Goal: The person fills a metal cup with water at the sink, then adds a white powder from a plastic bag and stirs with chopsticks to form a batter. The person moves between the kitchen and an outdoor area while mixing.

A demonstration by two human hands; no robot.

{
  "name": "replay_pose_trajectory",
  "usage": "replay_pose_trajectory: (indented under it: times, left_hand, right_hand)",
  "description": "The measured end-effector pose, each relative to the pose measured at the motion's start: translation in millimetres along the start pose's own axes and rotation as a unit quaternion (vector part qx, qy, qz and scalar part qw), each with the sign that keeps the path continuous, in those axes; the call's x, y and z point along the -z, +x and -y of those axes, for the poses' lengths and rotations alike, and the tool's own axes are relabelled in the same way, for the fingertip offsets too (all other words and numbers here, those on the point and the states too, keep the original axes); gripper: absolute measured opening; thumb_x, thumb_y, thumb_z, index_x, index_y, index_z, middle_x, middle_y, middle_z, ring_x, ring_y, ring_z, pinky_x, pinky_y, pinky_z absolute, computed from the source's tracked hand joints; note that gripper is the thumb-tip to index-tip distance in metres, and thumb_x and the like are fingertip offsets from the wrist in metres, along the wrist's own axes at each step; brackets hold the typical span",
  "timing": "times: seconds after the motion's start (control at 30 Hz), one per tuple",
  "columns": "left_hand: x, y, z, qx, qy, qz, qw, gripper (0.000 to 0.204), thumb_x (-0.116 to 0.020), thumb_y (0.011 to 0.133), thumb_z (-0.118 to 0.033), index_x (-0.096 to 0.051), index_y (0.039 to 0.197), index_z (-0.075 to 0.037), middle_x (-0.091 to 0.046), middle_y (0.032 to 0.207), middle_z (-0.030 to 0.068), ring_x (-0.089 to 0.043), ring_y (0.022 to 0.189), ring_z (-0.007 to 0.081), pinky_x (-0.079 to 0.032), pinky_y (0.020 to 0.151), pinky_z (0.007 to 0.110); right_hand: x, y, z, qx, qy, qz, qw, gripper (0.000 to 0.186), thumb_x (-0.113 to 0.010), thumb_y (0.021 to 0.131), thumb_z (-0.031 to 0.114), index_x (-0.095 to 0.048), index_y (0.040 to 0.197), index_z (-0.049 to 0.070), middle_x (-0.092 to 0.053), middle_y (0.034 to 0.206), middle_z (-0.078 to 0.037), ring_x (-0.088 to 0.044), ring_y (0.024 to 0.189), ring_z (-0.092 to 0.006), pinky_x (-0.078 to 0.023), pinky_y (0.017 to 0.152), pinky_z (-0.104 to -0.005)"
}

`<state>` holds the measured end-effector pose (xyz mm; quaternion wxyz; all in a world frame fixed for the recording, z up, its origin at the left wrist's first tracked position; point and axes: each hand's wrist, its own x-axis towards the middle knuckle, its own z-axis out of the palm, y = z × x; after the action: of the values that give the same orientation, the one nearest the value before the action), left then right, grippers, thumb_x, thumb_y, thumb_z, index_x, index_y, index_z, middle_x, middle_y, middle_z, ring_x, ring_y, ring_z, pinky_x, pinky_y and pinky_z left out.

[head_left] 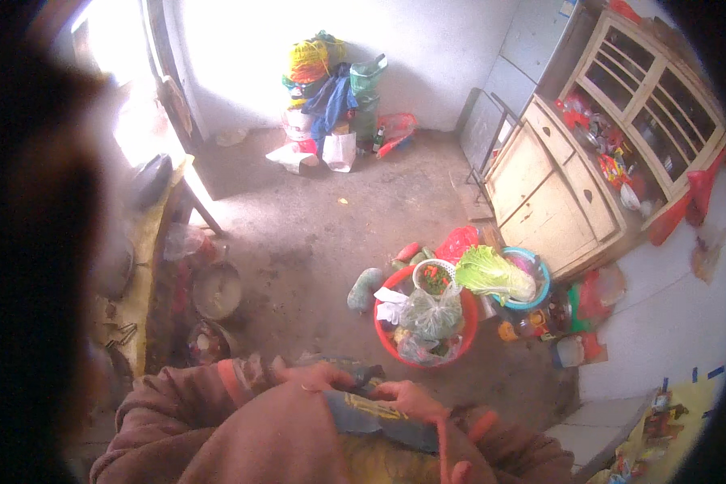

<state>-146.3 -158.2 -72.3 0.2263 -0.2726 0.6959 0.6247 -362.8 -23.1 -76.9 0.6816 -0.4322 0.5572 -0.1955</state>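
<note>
Both hands are close together in front of my body at the lower middle. My left hand is closed at the edge of a dark grey-blue cloth with yellow print. My right hand grips the same cloth from the other side, its fingers bent inward. The cloth hangs against my brownish-pink top; its lower part runs under my right wrist. Another dark, bunched piece shows just beyond the fingers, and I cannot tell whether it belongs to the same cloth. The fingertips are partly hidden.
On the floor ahead stands a red basin with bagged vegetables, beside a Chinese cabbage on a blue basin. A cream cabinet lines the right. Left are a table and a pot. Sacks lean against the far wall.
</note>
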Motion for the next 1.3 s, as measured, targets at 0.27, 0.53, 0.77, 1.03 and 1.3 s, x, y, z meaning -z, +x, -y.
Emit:
replay_pose_trajectory:
  times: [0.27,0.53,0.77,1.03,1.3]
  left_hand:
    - [21,17,-7,-0.046,0.042,0.027,0.998,0.039,-0.067,0.085,-0.023,-0.064,0.116,-0.001,-0.068,0.099,0.0043,-0.058,0.094,0.0106,-0.047,0.085,0.032]
    - [54,17,-13,-0.084,0.029,0.087,0.992,0.042,-0.071,0.081,-0.02,-0.063,0.118,-0.001,-0.069,0.103,0.0096,-0.06,0.093,0.0135,-0.048,0.083,0.031]
    - [68,37,3,-0.068,0.009,0.117,0.991,0.045,-0.069,0.082,-0.025,-0.061,0.121,-0.003,-0.068,0.109,0.0094,-0.059,0.099,0.0131,-0.047,0.088,0.032]
    - [87,45,-5,-0.083,0.04,0.138,0.986,0.044,-0.071,0.08,-0.029,-0.063,0.113,-0.002,-0.068,0.101,0.0088,-0.059,0.094,0.0134,-0.047,0.084,0.033]
    - [90,57,-16,-0.159,0.151,0.157,0.963,0.047,-0.073,0.078,-0.034,-0.063,0.109,0.0,-0.069,0.095,0.014,-0.061,0.088,0.0152,-0.048,0.08,0.035]
  right_hand:
    - [-7,-1,23,0.027,-0.049,-0.087,0.995,0.039,-0.074,0.08,0.032,-0.066,0.101,0.001,-0.068,0.089,-0.007,-0.061,0.083,-0.0124,-0.049,0.074,-0.0302]
    - [-19,9,26,0.005,0.082,-0.106,0.991,0.034,-0.071,0.084,0.026,-0.065,0.106,0.001,-0.068,0.097,-0.006,-0.06,0.089,-0.012,-0.048,0.08,-0.0281]
    - [-25,29,18,-0.032,0.09,-0.167,0.981,0.038,-0.074,0.081,0.033,-0.065,0.099,0.001,-0.066,0.087,-0.005,-0.058,0.081,-0.0105,-0.047,0.073,-0.028]
    - [-17,36,29,-0.001,0.17,-0.15,0.974,0.033,-0.074,0.079,0.024,-0.065,0.1,-0.001,-0.067,0.096,-0.005,-0.059,0.087,-0.011,-0.048,0.077,-0.0287]
    - [-11,46,17,0.035,0.23,-0.187,0.954,0.05,-0.077,0.074,0.011,-0.052,0.116,-0.002,-0.066,0.098,-0.009,-0.06,0.091,-0.0122,-0.049,0.077,-0.0274]
